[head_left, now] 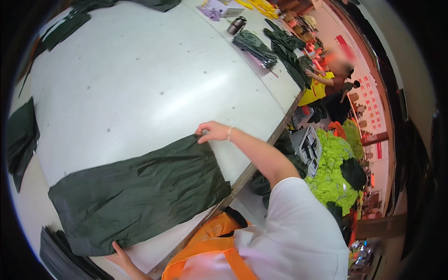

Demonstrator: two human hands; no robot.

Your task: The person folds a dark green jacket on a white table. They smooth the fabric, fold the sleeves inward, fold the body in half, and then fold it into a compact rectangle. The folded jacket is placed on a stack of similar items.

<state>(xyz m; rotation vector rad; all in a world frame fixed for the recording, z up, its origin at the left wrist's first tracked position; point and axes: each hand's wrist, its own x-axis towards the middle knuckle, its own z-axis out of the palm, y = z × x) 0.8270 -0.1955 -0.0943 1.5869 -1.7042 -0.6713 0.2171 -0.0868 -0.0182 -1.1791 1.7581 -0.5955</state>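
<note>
A dark green folded garment [140, 196], wrinkled and roughly rectangular, lies flat along the near edge of the white table; its exact kind cannot be told. My right hand [214, 131] pinches its far right corner between thumb and fingers. At its near left edge, my left hand [120, 257] grips the cloth with the thumb on top and the fingers mostly hidden. A stack of dark folded cloth [70, 256] sits just beyond the garment's lower left end.
The white table [140, 79] has small dark holes. More dark cloth [21, 140] lies at its left edge. Across it stand a dark flask [237, 25] and folded green garments [255, 48]. A co-worker [333, 79] handles cloth at the far right, beyond lime-green garments [333, 168].
</note>
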